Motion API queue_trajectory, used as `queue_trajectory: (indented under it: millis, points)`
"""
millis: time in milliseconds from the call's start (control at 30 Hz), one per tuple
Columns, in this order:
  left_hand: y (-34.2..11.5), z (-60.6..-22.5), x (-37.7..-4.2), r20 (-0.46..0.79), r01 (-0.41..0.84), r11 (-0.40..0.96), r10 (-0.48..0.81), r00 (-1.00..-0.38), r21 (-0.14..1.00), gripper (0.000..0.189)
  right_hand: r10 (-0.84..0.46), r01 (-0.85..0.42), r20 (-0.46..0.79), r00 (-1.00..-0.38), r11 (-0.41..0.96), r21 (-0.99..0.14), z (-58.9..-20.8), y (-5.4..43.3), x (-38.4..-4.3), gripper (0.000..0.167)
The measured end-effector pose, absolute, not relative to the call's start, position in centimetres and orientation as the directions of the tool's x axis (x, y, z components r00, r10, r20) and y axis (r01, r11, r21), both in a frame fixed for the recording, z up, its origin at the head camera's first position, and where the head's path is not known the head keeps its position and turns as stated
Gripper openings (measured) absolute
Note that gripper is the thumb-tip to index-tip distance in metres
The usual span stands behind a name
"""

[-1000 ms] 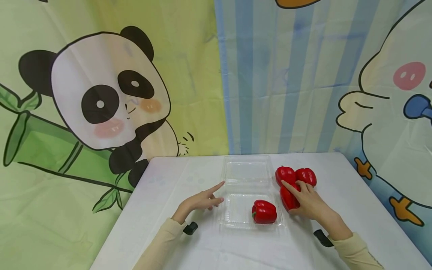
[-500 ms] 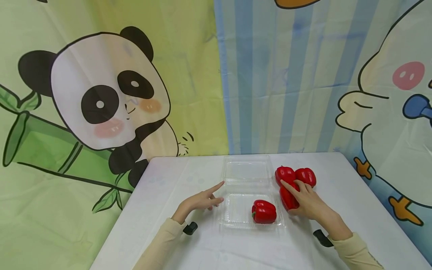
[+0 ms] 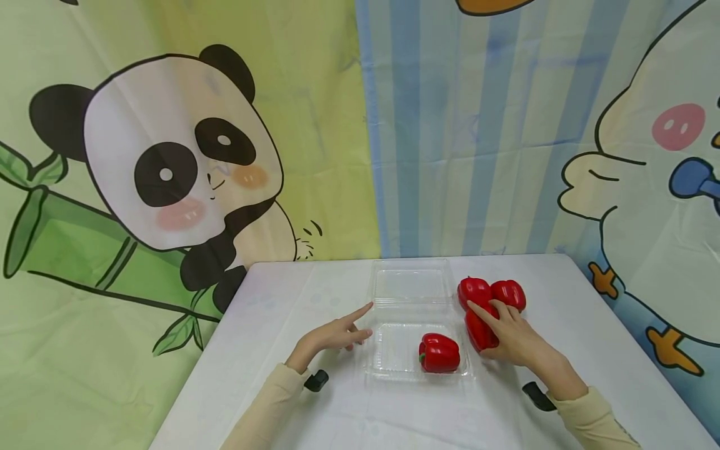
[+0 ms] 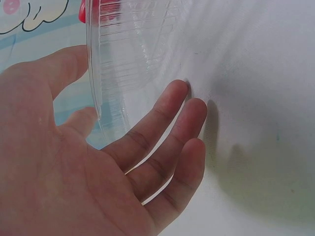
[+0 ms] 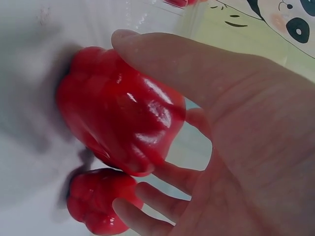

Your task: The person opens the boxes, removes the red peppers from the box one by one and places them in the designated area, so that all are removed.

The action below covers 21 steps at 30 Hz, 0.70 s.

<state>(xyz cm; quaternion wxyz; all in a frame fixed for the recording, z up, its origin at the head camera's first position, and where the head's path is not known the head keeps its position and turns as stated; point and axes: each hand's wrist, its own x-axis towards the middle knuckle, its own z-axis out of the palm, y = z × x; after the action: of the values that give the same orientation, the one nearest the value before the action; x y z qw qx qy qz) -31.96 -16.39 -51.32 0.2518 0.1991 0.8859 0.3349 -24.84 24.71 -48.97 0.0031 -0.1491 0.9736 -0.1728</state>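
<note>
A clear plastic clamshell box (image 3: 394,347) lies opened out flat, its lid half (image 3: 412,281) at the back. In its near half, toward the right, rests a red bell pepper (image 3: 440,353). My left hand (image 3: 333,335) is at the box's left edge, with thumb and index finger against the rim (image 4: 93,73) and the other fingers loosely bent. My right hand (image 3: 514,339) grips a second red bell pepper (image 5: 118,110) right of the box, thumb on one side and fingers on the other. Two more peppers (image 3: 474,291) (image 3: 510,294) lie just behind it.
A white-covered table (image 3: 315,287) carries everything. Behind it hangs a printed cloth with a panda (image 3: 185,150) and blue stripes. Black straps (image 3: 316,380) are worn at both wrists.
</note>
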Motion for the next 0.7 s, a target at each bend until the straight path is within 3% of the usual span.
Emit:
queue_trajectory:
  millis: [700]
  points:
    - [-16.51, -51.42, -32.03, -0.305, 0.192, 0.683, 0.536, -0.787, 0.705, 0.073, -0.304, -0.295, 0.032, -0.952, 0.889, -0.35, -47.97, 24.63, -24.77, 0.109]
